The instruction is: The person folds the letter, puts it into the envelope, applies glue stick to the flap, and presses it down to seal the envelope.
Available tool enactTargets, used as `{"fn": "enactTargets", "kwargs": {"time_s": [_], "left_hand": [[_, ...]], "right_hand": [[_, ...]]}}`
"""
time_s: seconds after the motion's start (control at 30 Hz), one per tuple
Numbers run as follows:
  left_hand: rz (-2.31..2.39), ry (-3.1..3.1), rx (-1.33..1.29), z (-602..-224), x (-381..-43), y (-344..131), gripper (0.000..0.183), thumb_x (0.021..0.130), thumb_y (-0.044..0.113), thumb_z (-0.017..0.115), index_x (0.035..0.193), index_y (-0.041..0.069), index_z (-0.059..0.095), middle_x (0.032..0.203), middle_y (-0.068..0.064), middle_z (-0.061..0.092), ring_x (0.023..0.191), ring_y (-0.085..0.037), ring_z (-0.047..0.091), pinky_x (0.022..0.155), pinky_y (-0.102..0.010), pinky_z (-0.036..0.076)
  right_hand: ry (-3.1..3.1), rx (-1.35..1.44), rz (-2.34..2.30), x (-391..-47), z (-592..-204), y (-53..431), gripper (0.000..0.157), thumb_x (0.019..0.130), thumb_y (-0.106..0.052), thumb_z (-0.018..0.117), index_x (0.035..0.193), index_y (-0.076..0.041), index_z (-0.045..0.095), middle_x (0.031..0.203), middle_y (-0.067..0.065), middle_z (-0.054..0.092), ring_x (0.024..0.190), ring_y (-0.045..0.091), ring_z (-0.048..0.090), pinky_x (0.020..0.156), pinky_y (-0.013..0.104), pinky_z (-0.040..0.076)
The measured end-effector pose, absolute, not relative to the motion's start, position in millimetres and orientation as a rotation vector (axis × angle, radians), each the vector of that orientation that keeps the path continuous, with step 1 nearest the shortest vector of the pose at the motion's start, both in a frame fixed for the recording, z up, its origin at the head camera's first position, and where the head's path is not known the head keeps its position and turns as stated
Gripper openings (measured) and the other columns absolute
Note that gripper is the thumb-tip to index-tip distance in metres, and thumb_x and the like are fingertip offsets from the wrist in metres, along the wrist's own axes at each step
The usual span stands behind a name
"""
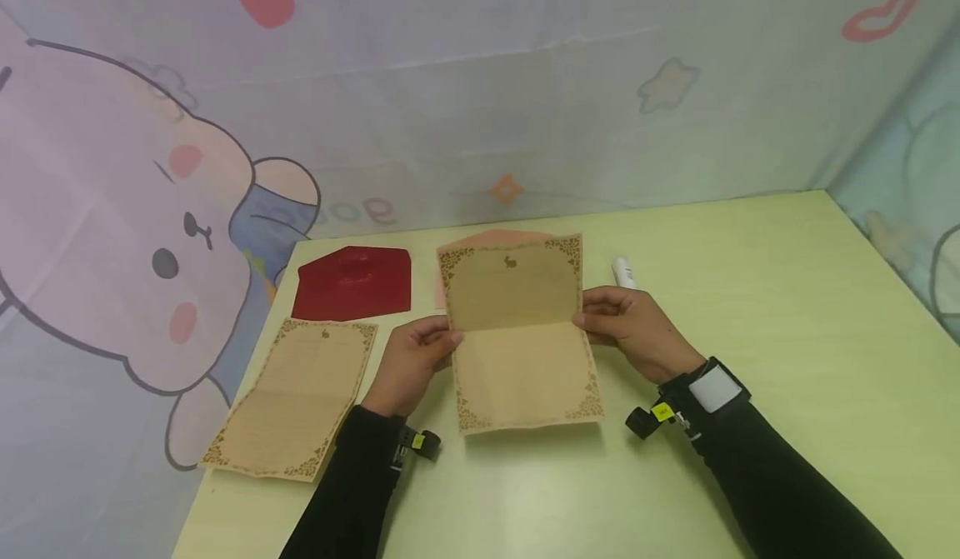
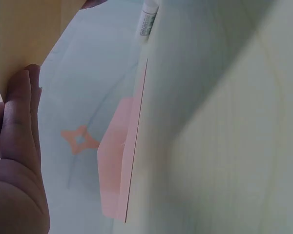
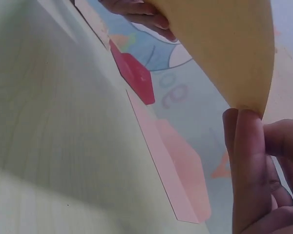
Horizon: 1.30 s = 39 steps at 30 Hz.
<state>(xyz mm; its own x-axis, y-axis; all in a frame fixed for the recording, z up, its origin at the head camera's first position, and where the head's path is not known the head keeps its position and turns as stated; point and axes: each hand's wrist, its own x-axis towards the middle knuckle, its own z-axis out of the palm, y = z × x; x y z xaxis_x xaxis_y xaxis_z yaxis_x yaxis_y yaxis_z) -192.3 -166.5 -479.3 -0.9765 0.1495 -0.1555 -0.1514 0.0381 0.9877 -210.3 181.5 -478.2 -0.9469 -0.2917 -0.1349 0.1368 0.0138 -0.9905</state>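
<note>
A tan sheet of letter paper (image 1: 525, 367) with a brown floral border and a crease across its middle is held up above the table. My left hand (image 1: 411, 363) pinches its left edge near the crease, thumb in front. On the opposite edge, my right hand (image 1: 637, 330) pinches the paper at about the same height. Both wrist views show the plain back of the sheet, with fingers behind it. Behind the paper lies a pink envelope (image 3: 171, 170), mostly hidden in the head view, its pointed flap (image 1: 498, 237) showing above the sheet's top edge.
A second bordered letter sheet (image 1: 300, 392) lies at the table's left edge, slightly bent along its crease. Beyond it rests a red envelope (image 1: 356, 284). A white glue stick or marker-like tube (image 1: 623, 272) lies behind my right hand. A printed cloth (image 1: 465, 109) hangs behind the table.
</note>
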Motion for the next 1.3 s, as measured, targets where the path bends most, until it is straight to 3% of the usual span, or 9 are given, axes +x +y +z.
{"fn": "enactTargets", "kwargs": {"time_s": [0.2, 0.33, 0.43, 0.6, 0.7, 0.8, 0.97, 1.13, 1.3], "left_hand": [[2.182, 1.929, 0.017, -480.1, -190.4, -167.2, 0.026, 0.112, -0.005, 0.06, 0.132, -0.009, 0.076, 0.107, 0.009, 0.081, 0.1, -0.005, 0.076, 0.09, -0.022, 0.067], [2.216, 1.861, 0.097, -480.8, -189.3, -168.3, 0.034, 0.116, 0.001, 0.05, 0.135, -0.012, 0.075, 0.133, -0.001, 0.083, 0.115, -0.007, 0.08, 0.102, -0.026, 0.068], [2.187, 1.875, 0.117, -480.8, -190.2, -167.5, 0.036, 0.118, 0.009, 0.053, 0.138, -0.013, 0.073, 0.147, -0.008, 0.079, 0.123, -0.008, 0.08, 0.106, -0.028, 0.067], [2.084, 2.037, 0.094, -481.4, -193.5, -165.1, 0.025, 0.109, 0.007, 0.074, 0.131, -0.002, 0.081, 0.132, 0.001, 0.085, 0.121, -0.008, 0.076, 0.104, -0.023, 0.064], [2.088, 2.067, 0.11, -480.8, -194.4, -164.3, 0.019, 0.106, 0.003, 0.077, 0.125, 0.002, 0.081, 0.118, 0.008, 0.084, 0.115, -0.011, 0.076, 0.102, -0.024, 0.064], [2.1, 2.097, 0.117, -478.2, -194.7, -164.1, 0.019, 0.105, 0.002, 0.077, 0.125, 0.002, 0.078, 0.108, 0.011, 0.085, 0.108, -0.01, 0.078, 0.098, -0.025, 0.065], [2.01, 2.296, 0.051, -473.3, -194.7, -161.4, 0.028, 0.101, 0.003, 0.083, 0.128, -0.005, 0.078, 0.097, 0.004, 0.087, 0.086, -0.008, 0.079, 0.08, -0.025, 0.069], [1.837, 2.533, 0.077, -470.4, -189.5, -156.3, 0.013, 0.1, 0.009, 0.087, 0.112, 0.004, 0.087, 0.098, -0.009, 0.086, 0.079, -0.009, 0.076, 0.073, -0.027, 0.07], [1.785, 2.532, 0.127, -478.0, -185.7, -155.5, 0.006, 0.104, 0.011, 0.084, 0.109, 0.008, 0.085, 0.094, -0.008, 0.081, 0.076, -0.01, 0.072, 0.071, -0.026, 0.069]], "right_hand": [[1.945, -0.173, -2.042, -210.0, -477.4, 181.8, 0.019, 0.109, -0.001, 0.071, 0.117, -0.014, 0.082, 0.107, -0.012, 0.078, 0.098, 0.003, 0.076, 0.088, 0.023, 0.068], [1.981, -0.211, -2.015, -209.0, -476.2, 183.1, 0.025, 0.113, -0.007, 0.064, 0.128, -0.008, 0.084, 0.12, -0.017, 0.079, 0.112, 0.001, 0.069, 0.098, 0.02, 0.062], [1.985, -0.218, -2.005, -208.6, -475.3, 184.4, 0.03, 0.116, -0.011, 0.059, 0.131, -0.006, 0.083, 0.127, -0.02, 0.079, 0.118, 0.002, 0.066, 0.099, 0.019, 0.06], [1.986, -0.248, -1.974, -210.4, -473.4, 182.7, 0.029, 0.117, -0.021, 0.061, 0.132, -0.005, 0.081, 0.128, -0.015, 0.081, 0.116, 0.009, 0.071, 0.094, 0.026, 0.066], [2.073, -0.29, -1.854, -210.8, -468.8, 177.1, 0.039, 0.112, -0.024, 0.073, 0.144, 0.0, 0.073, 0.122, -0.008, 0.084, 0.108, 0.009, 0.073, 0.089, 0.031, 0.068], [2.169, -0.322, -1.74, -209.7, -464.4, 172.6, 0.044, 0.107, -0.021, 0.08, 0.144, 0.002, 0.072, 0.113, 0.0, 0.086, 0.097, 0.009, 0.075, 0.084, 0.034, 0.069], [2.325, -0.364, -1.656, -208.6, -461.4, 171.9, 0.024, 0.108, -0.017, 0.079, 0.127, -0.003, 0.083, 0.114, 0.01, 0.085, 0.091, 0.01, 0.073, 0.081, 0.03, 0.067], [2.447, -0.412, -1.581, -208.7, -461.0, 174.2, 0.022, 0.108, -0.02, 0.081, 0.124, -0.008, 0.085, 0.109, 0.009, 0.085, 0.089, 0.012, 0.072, 0.079, 0.031, 0.064], [2.477, -0.454, -1.51, -206.8, -466.2, 176.6, 0.02, 0.108, -0.023, 0.08, 0.123, -0.01, 0.085, 0.101, 0.006, 0.083, 0.084, 0.013, 0.071, 0.076, 0.029, 0.062]]}}
